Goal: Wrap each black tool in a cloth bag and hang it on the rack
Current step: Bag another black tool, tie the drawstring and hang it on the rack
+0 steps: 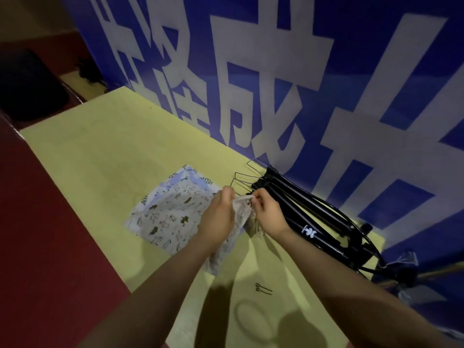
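Two hands pinch the mouth of one cloth bag above a yellow surface.

Left hand and right hand each grip the gathered top edge of the held cloth bag, fingers curled on the fabric, its body hanging between the forearms. More printed cloth bags lie flat just left of the hands, near the middle of the surface. Black tools lie bundled just right of the hands, along the far edge against the blue banner, wire ends pointing left. Two small pins rest near the right forearm. Bare surface extends far left; red floor borders its left edge.
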